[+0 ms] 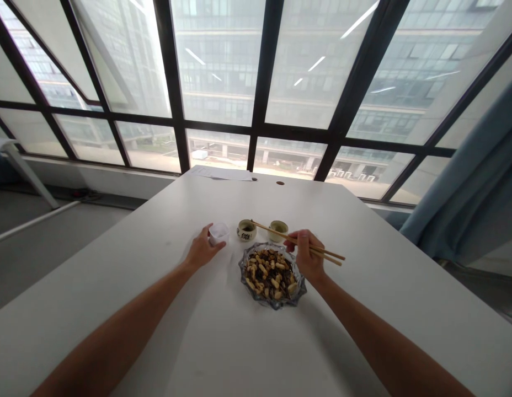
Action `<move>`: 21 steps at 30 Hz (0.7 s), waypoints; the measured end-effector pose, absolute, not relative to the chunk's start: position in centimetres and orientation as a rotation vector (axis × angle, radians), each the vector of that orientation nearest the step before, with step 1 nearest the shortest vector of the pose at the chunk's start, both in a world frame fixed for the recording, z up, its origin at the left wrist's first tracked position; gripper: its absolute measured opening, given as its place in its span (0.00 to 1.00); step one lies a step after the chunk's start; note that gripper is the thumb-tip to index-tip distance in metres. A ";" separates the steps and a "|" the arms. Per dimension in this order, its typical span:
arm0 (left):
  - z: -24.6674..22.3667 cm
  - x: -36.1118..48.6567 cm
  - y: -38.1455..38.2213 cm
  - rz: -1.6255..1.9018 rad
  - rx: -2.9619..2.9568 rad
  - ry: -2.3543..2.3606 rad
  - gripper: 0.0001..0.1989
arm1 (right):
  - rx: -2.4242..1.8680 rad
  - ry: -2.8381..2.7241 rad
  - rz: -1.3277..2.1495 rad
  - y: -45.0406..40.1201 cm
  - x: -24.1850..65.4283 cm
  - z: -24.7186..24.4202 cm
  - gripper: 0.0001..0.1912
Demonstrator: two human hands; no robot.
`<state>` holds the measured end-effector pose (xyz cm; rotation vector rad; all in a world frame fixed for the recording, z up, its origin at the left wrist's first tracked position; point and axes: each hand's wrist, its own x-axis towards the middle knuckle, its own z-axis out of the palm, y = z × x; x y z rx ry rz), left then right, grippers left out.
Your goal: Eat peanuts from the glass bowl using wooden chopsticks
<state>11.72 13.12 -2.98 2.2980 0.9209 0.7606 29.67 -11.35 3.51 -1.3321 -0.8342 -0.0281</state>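
My left hand is closed round the side of a small translucent white cup on the table. My right hand grips a pair of wooden chopsticks, whose tips point left and reach over a small round pot with dark writing. Something dark shows inside that pot. Just right of it stands a greenish cup, partly behind the chopsticks. In front of both sits a scalloped glass dish, filled with peanuts in their shells and dark seeds. My right hand is beside the dish's right rim.
The white table reaches toward large framed windows. Sheets of paper lie at its far edge, near two round holes. A blue curtain hangs at the right. Another table's white leg stands at the far left.
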 end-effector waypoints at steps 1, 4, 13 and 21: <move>-3.0 11.7 13.1 0.763 2.300 0.916 0.40 | -1.334 -0.846 -0.023 -10.6 29.8 3.6 0.25; -2.9 11.7 13.0 0.765 2.306 0.898 0.40 | -1.341 -0.865 -0.021 -8.6 30.2 3.7 0.23; -2.8 11.8 12.8 0.790 2.310 0.890 0.39 | -1.370 -0.856 0.071 -10.2 30.5 5.7 0.25; -3.1 11.8 13.1 0.775 2.314 0.870 0.40 | -1.392 -0.766 0.226 -16.0 31.2 4.0 0.30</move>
